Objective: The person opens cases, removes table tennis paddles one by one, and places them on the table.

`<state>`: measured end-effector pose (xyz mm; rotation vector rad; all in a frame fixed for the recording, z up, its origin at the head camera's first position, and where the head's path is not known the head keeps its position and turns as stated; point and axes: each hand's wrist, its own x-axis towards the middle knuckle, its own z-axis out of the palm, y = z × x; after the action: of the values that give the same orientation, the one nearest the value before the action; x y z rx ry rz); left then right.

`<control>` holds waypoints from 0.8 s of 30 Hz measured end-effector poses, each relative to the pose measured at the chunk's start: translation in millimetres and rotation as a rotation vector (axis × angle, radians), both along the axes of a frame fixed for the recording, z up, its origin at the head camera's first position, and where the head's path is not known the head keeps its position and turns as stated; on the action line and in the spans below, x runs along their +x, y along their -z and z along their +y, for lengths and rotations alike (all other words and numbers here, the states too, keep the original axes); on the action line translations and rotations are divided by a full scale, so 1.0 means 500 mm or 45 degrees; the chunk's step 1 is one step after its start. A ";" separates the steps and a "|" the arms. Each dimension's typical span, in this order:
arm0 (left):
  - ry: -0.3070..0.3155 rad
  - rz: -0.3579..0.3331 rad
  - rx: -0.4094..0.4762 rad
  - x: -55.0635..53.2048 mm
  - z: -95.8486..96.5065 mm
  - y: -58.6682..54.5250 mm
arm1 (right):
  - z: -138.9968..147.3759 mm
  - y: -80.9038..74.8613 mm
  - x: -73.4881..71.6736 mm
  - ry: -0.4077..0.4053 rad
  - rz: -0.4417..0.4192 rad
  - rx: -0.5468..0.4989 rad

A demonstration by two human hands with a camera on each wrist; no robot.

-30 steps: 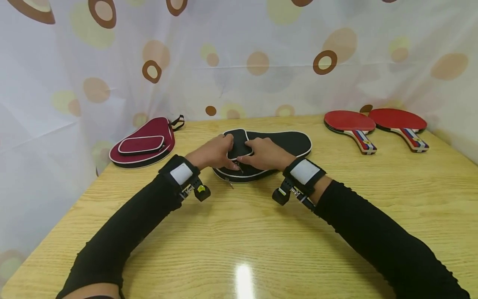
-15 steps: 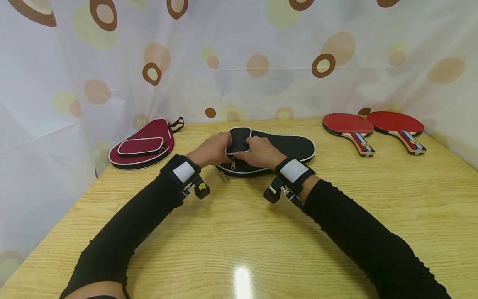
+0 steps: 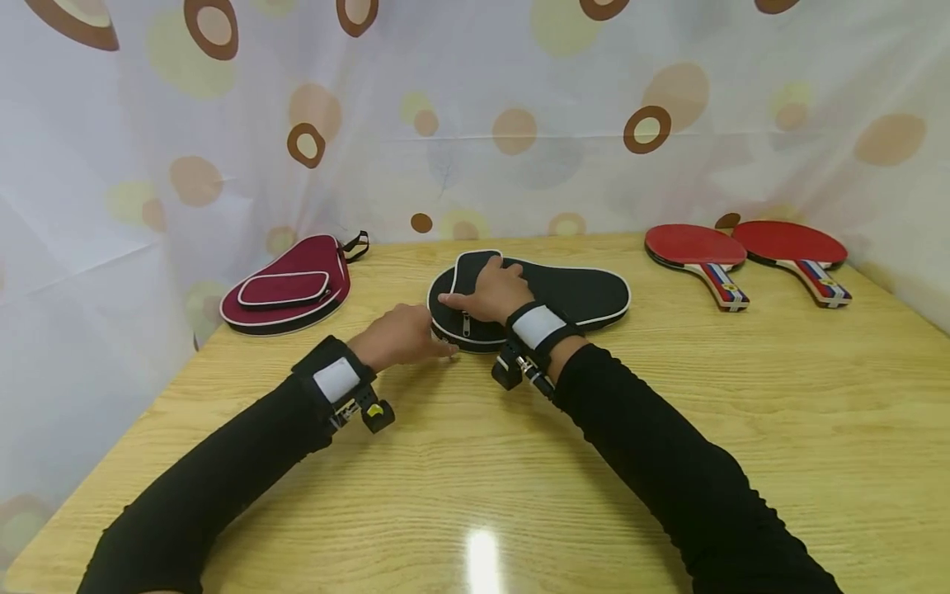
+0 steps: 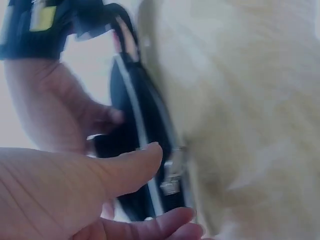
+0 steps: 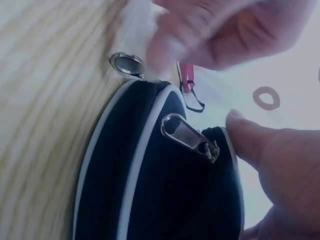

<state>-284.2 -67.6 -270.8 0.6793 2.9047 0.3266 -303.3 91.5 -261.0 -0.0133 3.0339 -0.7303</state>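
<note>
Dressed mostly in black

The person wears a long black left sleeve [image 3: 215, 487] and a matching right sleeve [image 3: 668, 445], both wrinkly and bumpy along the edges. The left hand [image 3: 401, 337] and right hand [image 3: 493, 293] are bare. Each wrist has a black band, the left wristband [image 3: 317, 360] and the right wristband [image 3: 545, 353], with a white square on top. Shiny silver metal bits join on a boxy black left camera [image 3: 378, 417], which has a yellow spot [image 3: 376, 409], and a black right camera [image 3: 508, 372].

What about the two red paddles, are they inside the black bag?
No, both red paddles lie on the table, right of the black bag.
</note>
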 end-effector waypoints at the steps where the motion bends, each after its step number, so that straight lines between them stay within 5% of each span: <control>1: 0.012 -0.017 0.005 -0.002 0.001 0.004 | -0.001 0.001 -0.001 0.011 0.004 0.007; 15: -0.006 0.035 -0.024 -0.004 0.021 0.019 | -0.004 0.017 -0.012 0.058 0.019 -0.074; 24: 0.054 0.053 -0.082 -0.015 0.010 0.018 | -0.007 0.023 -0.014 0.045 0.024 -0.115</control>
<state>-291.7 -62.3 -279.6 0.7445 2.9208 0.2154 -310.2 88.2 -272.4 0.0325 3.0234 -0.8739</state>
